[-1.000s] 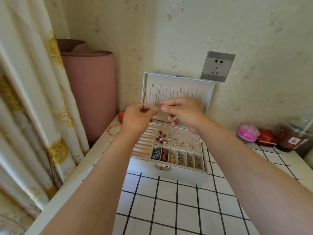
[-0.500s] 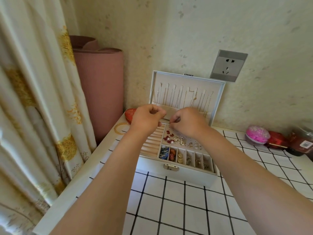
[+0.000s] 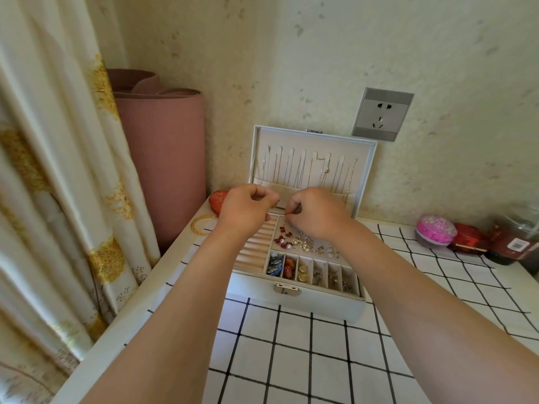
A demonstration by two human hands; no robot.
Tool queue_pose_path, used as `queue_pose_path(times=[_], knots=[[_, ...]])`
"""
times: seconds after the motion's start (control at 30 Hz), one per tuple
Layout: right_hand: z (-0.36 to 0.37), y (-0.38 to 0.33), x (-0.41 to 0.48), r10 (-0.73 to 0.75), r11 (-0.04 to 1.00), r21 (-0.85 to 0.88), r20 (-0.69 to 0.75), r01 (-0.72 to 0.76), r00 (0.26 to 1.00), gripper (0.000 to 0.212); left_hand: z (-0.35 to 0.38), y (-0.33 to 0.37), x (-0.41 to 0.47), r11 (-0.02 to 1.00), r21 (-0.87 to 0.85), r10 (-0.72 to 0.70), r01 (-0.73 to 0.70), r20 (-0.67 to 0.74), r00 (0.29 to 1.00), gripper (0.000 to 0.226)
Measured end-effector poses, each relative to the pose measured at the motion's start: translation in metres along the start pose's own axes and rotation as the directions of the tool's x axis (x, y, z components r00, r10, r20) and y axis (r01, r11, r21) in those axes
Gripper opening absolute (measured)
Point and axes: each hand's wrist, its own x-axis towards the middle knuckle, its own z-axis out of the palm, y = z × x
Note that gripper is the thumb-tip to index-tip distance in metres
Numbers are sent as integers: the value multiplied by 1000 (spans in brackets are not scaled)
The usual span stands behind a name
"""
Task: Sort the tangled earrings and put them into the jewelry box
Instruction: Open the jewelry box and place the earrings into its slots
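Speckled cream wall (image 3: 379, 48) — grey socket (image 3: 382, 114), floral curtain (image 3: 43, 170).

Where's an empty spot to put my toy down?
Bare checked cloth lies in front of the jewelry box and right of it, up to the pink tub. Crowded: left of the box, by the gold bangle and red pouch.

Soft, warm, even light, brightest on the curtain (image 3: 58, 176) left of the hands (image 3: 248, 211). Shadows are faint, the centre is sharp, and wide-angle distortion bends the edges.
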Motion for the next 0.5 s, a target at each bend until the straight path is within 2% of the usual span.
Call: queue_pose_path(times=[0.33,0.5], knots=[[5,1,1,-21,999,26,-15,22,1000,5,1,-6,3,996,87,24,-24,-2,1000,6],[6,8,0,-37,998,56,-48,40,998,24,2,-8,4,991,127,36,-35,-5,999,10]])
